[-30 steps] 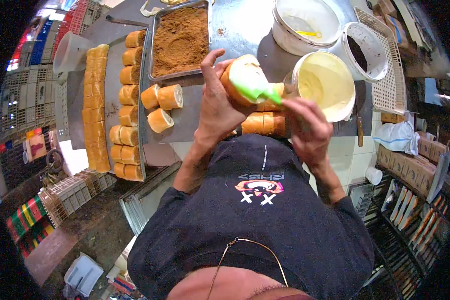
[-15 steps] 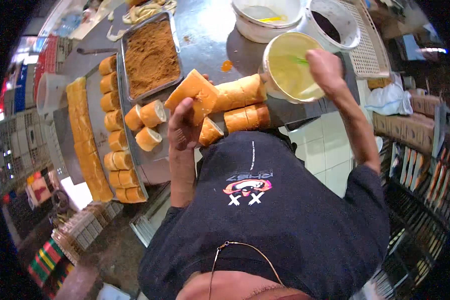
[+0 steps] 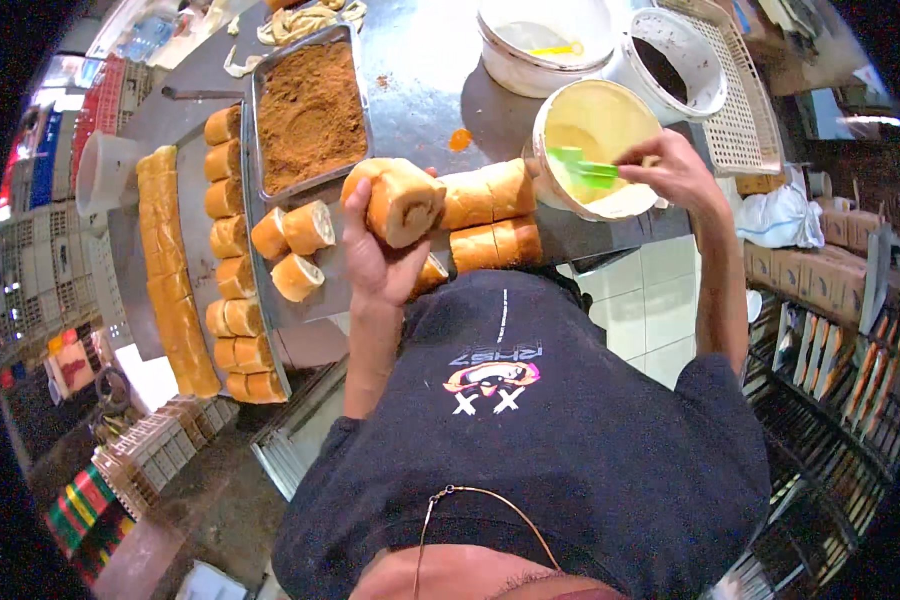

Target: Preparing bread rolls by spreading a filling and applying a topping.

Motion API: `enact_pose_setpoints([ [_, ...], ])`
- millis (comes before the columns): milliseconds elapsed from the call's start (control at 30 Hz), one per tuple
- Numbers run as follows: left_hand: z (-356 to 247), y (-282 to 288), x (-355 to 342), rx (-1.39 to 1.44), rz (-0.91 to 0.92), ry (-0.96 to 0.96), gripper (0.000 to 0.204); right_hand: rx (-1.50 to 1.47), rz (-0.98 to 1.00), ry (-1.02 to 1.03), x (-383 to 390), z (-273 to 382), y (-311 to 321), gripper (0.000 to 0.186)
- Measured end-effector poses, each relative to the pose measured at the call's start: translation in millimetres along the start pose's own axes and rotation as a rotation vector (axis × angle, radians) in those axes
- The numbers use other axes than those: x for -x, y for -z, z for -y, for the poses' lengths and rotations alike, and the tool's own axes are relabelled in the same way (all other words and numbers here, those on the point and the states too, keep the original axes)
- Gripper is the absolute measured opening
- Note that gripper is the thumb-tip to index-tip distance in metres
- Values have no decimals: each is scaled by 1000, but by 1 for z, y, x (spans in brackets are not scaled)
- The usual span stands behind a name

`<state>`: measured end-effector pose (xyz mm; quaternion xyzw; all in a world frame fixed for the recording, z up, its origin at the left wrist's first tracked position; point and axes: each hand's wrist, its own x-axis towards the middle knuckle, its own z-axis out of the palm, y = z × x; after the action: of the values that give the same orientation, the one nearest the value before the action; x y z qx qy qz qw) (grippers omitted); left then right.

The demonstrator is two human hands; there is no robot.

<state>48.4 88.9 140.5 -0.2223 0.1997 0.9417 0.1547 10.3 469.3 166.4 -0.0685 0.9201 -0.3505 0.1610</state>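
My left hand [image 3: 378, 250] is wrapped round a golden bread roll [image 3: 395, 203], its swirled cut end facing up. To the right, my right hand [image 3: 670, 172] grips a green pastry brush [image 3: 595, 174] over the mouth of a white bucket [image 3: 625, 205] of pale yellow cream; the brush head is a little blurred. Between the two hands, more cut bread pieces [image 3: 495, 240] stand in rows at the table's near edge. One piece [image 3: 428, 275] lies partly hidden behind my left hand.
Left of my hand, three short bread pieces [image 3: 297, 277] lie near a metal tray [image 3: 262, 125] of brown crumbs. Further left, another tray [image 3: 282, 372] carries rows of bread. Two white tubs [image 3: 515, 75] [image 3: 708, 92] and a perforated crate [image 3: 742, 140] stand at the back right.
The bread in my left hand, flat and opened half a second ago, is now rolled up with its end showing. My right hand has raised the green brush out of the cream.
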Motion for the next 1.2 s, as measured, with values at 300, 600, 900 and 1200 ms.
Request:
enact_pose_setpoints([
  [300, 30, -63, -7, 38, 186, 338, 63, -528, -501, 138, 60, 69, -68, 26],
  [600, 21, -85, -1, 68, 169, 200, 54, 107, -648, 461, 56, 90, -86, 39],
  [900, 30, -77, 17, -4, 100, 197, 51, 13, -856, 565, 13, 110, -112, 31],
  [1200, 12, -73, 17, 108, 145, 23, 59, -214, -637, 439, 26, 117, -145, 43],
])
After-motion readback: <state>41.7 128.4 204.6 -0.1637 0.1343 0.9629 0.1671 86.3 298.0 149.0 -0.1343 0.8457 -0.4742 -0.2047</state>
